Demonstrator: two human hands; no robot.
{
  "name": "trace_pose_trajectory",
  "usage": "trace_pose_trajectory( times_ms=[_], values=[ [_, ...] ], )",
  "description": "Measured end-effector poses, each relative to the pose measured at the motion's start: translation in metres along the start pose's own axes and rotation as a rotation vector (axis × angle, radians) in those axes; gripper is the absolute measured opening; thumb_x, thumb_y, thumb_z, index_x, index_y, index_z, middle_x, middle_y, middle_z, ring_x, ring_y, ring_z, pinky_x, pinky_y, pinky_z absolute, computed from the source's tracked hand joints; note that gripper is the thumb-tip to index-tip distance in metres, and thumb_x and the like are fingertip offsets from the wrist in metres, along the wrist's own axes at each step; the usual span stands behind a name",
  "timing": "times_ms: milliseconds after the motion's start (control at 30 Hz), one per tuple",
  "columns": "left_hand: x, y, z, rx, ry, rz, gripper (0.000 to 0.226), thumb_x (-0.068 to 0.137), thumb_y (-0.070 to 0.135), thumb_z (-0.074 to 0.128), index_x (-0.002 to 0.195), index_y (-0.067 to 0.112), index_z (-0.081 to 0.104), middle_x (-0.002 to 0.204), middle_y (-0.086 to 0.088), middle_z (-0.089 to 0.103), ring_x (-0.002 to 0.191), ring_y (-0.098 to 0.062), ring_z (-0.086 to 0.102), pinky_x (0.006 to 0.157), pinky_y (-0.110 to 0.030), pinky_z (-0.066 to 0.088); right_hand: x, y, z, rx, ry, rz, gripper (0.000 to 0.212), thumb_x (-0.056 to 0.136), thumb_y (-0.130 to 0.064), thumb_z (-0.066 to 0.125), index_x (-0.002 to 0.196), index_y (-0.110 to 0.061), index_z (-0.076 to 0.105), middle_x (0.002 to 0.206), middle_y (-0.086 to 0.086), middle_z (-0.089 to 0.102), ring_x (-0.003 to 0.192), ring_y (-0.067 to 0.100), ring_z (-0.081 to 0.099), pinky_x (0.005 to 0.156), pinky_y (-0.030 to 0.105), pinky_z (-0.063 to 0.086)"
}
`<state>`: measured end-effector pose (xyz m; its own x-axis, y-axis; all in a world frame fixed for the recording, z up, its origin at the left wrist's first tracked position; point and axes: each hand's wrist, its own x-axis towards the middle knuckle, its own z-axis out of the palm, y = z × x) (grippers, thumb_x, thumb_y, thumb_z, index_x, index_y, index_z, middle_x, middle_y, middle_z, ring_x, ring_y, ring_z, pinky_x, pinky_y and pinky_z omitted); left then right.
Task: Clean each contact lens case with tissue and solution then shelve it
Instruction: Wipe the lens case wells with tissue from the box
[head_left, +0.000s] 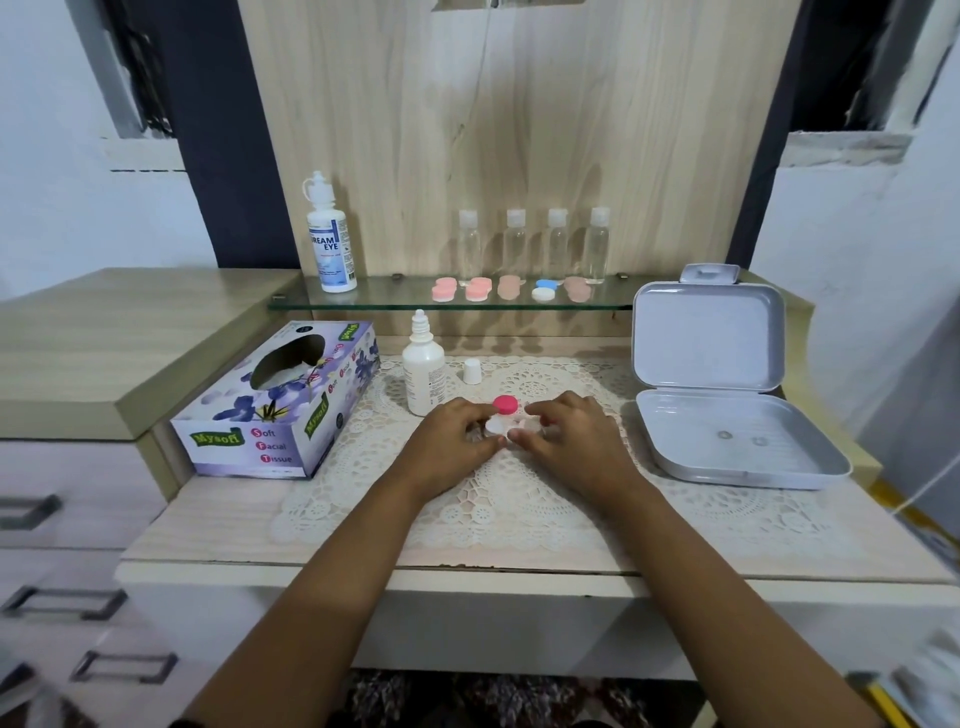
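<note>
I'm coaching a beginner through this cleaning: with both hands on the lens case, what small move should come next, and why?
Probably the left hand lets go and pulls a sheet from the tissue box: it and the right hand both hold the lens case, the solution bottle already stands uncapped, and no tissue lies out.

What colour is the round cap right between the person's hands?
The cap by the lens case is bright pink; the head view shows it clearly.

Wood-grain back panel (519, 130), white walls (52, 156), drawer unit (78, 519)
</note>
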<state>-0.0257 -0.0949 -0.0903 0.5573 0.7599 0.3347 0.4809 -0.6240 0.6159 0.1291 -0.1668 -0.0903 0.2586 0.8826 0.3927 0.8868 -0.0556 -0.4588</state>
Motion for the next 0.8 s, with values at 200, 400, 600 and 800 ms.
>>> trace_pose_trajectory(
  times_ms=[200,400,600,800],
  values=[
    [0.001,-0.002,0.004,0.199,0.002,0.039,0.045,0.089,0.032,0.058,0.131,0.018,0.053,0.117,-0.003,0.056,0.112,-0.019,0.048,0.097,-0.033,0.038,0.0,0.001,0.001,-0.043,-0.038,-0.004,0.037,0.084,-0.045,0.06,0.113,-0.022,0.062,0.111,0.0,0.057,0.108,0.02,0.048,0.091,0.039,0.04],
    [-0.001,-0.001,0.006,0.293,-0.049,0.045,0.049,0.095,0.035,0.047,0.138,0.011,0.045,0.142,-0.005,0.045,0.131,-0.019,0.038,0.108,-0.029,0.031,-0.001,-0.005,-0.007,0.163,0.026,0.099,0.025,0.082,-0.031,0.064,0.102,-0.016,0.061,0.093,-0.001,0.055,0.091,0.019,0.052,0.076,0.033,0.043],
    [-0.001,0.002,0.006,0.357,-0.084,0.001,0.05,0.097,0.039,0.04,0.14,0.013,0.042,0.15,-0.001,0.033,0.138,-0.015,0.028,0.11,-0.027,0.024,-0.001,-0.01,-0.024,0.238,0.012,0.149,0.028,0.086,-0.032,0.064,0.105,-0.013,0.056,0.088,-0.001,0.059,0.081,0.014,0.052,0.058,0.021,0.036],
    [-0.002,0.002,0.006,0.366,-0.099,-0.007,0.05,0.098,0.039,0.039,0.14,0.013,0.041,0.151,0.0,0.033,0.139,-0.014,0.027,0.11,-0.026,0.023,0.0,-0.004,-0.043,0.37,0.074,0.224,0.03,0.081,-0.027,0.071,0.106,-0.013,0.061,0.078,-0.006,0.059,0.068,0.005,0.053,0.056,0.012,0.037]
  ],
)
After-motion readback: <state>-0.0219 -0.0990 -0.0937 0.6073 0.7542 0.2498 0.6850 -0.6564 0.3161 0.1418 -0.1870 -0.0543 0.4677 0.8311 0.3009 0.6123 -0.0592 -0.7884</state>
